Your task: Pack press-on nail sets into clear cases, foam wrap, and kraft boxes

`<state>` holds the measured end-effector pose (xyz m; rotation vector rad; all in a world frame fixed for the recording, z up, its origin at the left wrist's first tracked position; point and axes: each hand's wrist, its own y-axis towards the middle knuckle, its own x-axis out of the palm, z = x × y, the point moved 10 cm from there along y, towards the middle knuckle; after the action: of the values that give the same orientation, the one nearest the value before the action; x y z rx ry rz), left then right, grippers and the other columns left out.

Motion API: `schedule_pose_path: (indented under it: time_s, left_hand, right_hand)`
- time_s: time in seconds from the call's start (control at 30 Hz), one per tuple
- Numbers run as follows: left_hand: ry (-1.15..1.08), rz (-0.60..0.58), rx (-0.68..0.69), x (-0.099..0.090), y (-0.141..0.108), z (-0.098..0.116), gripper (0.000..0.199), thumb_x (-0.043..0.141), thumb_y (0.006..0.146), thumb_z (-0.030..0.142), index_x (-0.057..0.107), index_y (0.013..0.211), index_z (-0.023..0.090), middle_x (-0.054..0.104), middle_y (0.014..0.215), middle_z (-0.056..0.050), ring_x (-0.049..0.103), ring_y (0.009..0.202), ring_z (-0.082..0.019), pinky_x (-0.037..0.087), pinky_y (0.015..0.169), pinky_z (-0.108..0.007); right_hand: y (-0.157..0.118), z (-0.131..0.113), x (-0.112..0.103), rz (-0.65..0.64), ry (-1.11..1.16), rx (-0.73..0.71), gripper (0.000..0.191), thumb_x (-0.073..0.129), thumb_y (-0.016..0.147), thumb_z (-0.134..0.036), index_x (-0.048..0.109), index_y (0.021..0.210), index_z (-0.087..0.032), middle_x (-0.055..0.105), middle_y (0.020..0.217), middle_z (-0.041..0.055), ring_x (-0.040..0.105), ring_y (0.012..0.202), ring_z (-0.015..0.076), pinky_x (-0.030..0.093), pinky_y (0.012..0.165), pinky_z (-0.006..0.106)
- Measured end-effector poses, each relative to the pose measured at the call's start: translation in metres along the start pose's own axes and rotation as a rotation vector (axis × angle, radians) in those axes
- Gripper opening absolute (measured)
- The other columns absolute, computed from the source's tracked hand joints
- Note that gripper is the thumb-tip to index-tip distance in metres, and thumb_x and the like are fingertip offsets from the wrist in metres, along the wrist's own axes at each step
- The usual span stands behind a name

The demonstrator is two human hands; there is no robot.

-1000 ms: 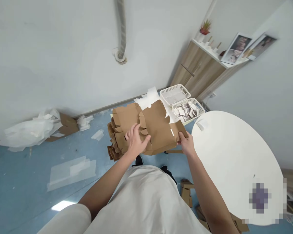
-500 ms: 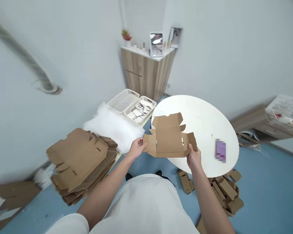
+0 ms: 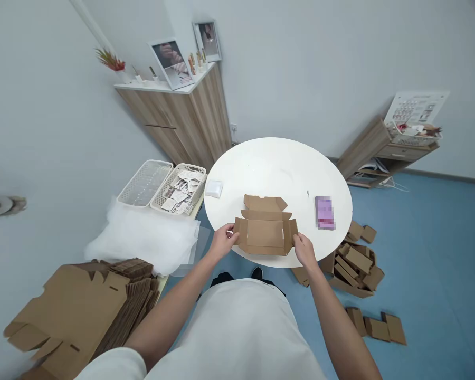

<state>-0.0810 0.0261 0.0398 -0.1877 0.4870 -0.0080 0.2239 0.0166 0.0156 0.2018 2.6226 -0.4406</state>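
An unfolded brown cardboard box blank (image 3: pixel 265 234) is held between both hands over the near edge of the round white table (image 3: pixel 277 169). My left hand (image 3: pixel 224 240) pinches its left side flap, thumb on top. On the other side, my right hand (image 3: pixel 304 248) grips the right side flap. The blank's far panel and its flaps stand bent at the creases. A purple, pixelated item (image 3: pixel 325 212) lies on the table to the right, and a small white packet (image 3: pixel 214 188) lies near the left edge.
At the left are a stack of flat cardboard blanks (image 3: pixel 79 301), white foam sheets (image 3: pixel 142 237) and a basket of packets (image 3: pixel 179 190). Folded boxes (image 3: pixel 356 264) lie on the floor at right. A wooden cabinet (image 3: pixel 182 119) stands behind.
The view has turned to the right. The blank has come over the table's near edge, its far panel now bent up at the crease. Both hands still hold its sides.
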Motion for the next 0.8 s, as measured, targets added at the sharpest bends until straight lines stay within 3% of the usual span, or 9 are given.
schedule_pose_path:
  time_s: [0.23,0.4,0.67,0.8]
  left_hand:
    - [0.030,-0.089,-0.065,0.014,0.020,-0.025,0.033,0.055,0.070,0.030,0.060,0.100,0.020,0.065,0.089,-0.003,0.059,0.060,-0.013,0.047,0.059,-0.026]
    - [-0.018,-0.154,-0.084,0.021,0.044,-0.039,0.032,0.057,0.069,0.029,0.060,0.100,0.020,0.065,0.091,-0.004,0.063,0.067,-0.016,0.048,0.061,-0.027]
    - [0.065,-0.214,-0.090,0.037,0.088,-0.053,0.038,0.057,0.071,0.028,0.055,0.108,0.017,0.062,0.096,-0.006,0.061,0.067,-0.014,0.048,0.068,-0.030]
    - [0.264,-0.135,0.085,0.034,0.094,-0.037,0.051,0.057,0.072,0.025,0.044,0.120,0.017,0.052,0.114,-0.011,0.054,0.099,-0.022,0.043,0.084,-0.038]
  right_hand:
    - [0.002,0.015,0.009,-0.089,-0.054,0.067,0.020,0.043,0.068,-0.032,0.060,0.066,-0.021,0.058,0.066,-0.0003,0.046,0.059,0.0157,0.034,0.057,0.026]
    - [0.007,0.020,0.008,-0.020,-0.078,0.133,0.028,0.050,0.066,-0.036,0.065,0.085,-0.022,0.059,0.069,-0.0015,0.043,0.050,0.0125,0.035,0.056,0.026]
    - [0.025,0.024,0.010,0.066,-0.098,0.214,0.036,0.052,0.067,-0.038,0.065,0.094,-0.019,0.060,0.073,0.0002,0.047,0.052,0.0118,0.039,0.060,0.028]
    - [0.026,0.041,0.006,0.155,-0.122,0.278,0.042,0.050,0.069,-0.039,0.060,0.105,-0.019,0.061,0.083,0.0025,0.050,0.059,0.0129,0.040,0.065,0.030]
